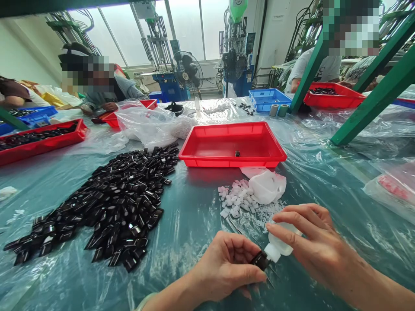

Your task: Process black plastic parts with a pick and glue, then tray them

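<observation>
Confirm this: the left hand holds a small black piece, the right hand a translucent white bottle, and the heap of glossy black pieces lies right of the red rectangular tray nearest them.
Wrong side: the head view shows the heap of glossy black pieces left of the nearest red rectangular tray. The left hand does hold a small black piece, the right hand a translucent white bottle.

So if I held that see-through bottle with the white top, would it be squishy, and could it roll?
The bottle is probably a bit squishy, since its sides look like cloudy plastic. It's likely light, being small beside the right hand. Laid down, it might roll, because its body looks rounded.
</observation>
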A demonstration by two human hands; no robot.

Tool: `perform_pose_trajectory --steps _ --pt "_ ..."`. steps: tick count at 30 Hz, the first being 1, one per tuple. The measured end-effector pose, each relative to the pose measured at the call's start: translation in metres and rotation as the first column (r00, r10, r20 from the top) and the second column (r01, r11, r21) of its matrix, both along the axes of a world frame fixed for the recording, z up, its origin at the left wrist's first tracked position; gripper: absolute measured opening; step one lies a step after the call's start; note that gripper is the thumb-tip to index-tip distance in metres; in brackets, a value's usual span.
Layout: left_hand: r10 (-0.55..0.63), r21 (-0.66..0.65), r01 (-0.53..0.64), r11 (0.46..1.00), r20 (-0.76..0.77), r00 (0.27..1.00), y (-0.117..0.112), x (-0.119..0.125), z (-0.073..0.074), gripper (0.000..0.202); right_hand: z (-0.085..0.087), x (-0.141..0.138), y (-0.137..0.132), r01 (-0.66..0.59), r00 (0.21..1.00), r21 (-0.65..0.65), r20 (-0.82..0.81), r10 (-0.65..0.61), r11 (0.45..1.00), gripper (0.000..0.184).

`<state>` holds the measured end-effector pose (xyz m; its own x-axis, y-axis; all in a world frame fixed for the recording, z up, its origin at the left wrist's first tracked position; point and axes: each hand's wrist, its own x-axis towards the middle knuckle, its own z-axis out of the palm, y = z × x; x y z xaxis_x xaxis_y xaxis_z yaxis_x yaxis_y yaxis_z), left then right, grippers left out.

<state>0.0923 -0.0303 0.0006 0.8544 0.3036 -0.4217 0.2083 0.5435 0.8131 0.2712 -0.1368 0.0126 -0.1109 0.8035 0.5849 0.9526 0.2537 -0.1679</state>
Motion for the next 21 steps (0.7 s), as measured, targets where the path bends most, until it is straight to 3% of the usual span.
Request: perform_pose_trajectory --steps 5,8,13,17,21 --pt "0.055 0.001 -0.055 0.999 -0.012 0.998 -0.002 0.002 0.004 0.028 -0.008 0.009 0.002 0.04 0.998 -0.032 -0.037 -0.041 0.999 0.026" --pt "0.078 -0.003 -0.078 0.997 -0.012 0.997 -0.003 0.003 0.005 0.029 -0.016 0.026 -0.003 0.142 0.978 -0.056 -0.148 -0.149 0.988 0.026" --pt "0.132 0.01 -0.132 0.991 -0.013 0.991 -0.001 0.004 0.003 0.028 -0.033 0.07 -0.008 0.321 0.83 -0.159 -0.427 -0.359 0.933 0.03" --pt "0.142 0.118 -0.142 0.983 0.007 0.99 0.001 0.005 0.002 0.024 -0.043 0.094 -0.007 0.341 0.765 -0.178 -0.518 -0.382 0.923 0.019" --pt "0.167 0.256 -0.157 0.954 -0.017 0.986 0.001 0.004 0.003 0.021 -0.047 0.1 -0.007 0.332 0.735 -0.206 -0.554 -0.39 0.92 0.019"
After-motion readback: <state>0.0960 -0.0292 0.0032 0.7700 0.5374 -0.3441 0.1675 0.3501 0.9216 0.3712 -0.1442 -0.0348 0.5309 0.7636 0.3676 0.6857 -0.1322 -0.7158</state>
